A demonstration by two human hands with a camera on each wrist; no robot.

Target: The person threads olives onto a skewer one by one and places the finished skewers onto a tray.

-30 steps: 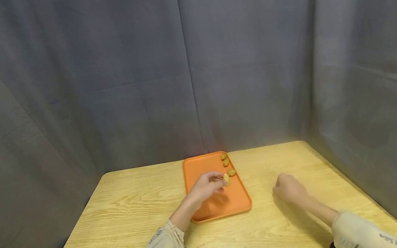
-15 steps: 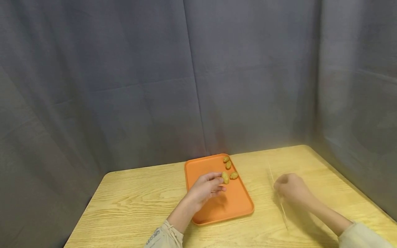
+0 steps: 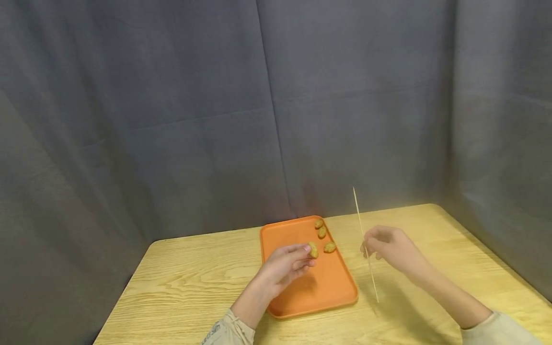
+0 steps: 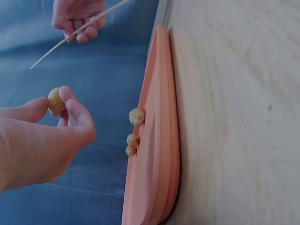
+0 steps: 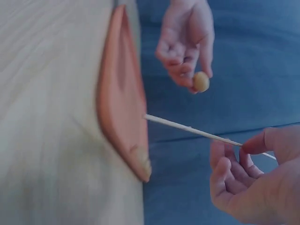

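Observation:
My left hand (image 3: pixel 282 268) is over the orange tray (image 3: pixel 323 292). It pinches a small yellow-brown oval ball (image 4: pixel 56 102) with a rough surface between thumb and fingertips. To the right, my right hand (image 3: pixel 394 249) is raised above the table and holds a long thin bamboo skewer (image 3: pixel 359 215) by its middle, thumb against fingers. In the left wrist view one end of the skewer looks pointed; it stands apart from the ball. On the tray's right side lie two small oval balls (image 3: pixel 322 232) close together and a third ball (image 3: pixel 329 247) a little nearer.
A pale wooden table (image 3: pixel 185 287) carries the tray. Grey-blue curtain (image 3: pixel 207 120) hangs behind the table and at both sides. Wood surface shows to the left and right of the tray.
My right hand has lifted the skewer off the table and moved it left toward the tray. The left hand keeps the ball over the tray, with slight turning of the fingers.

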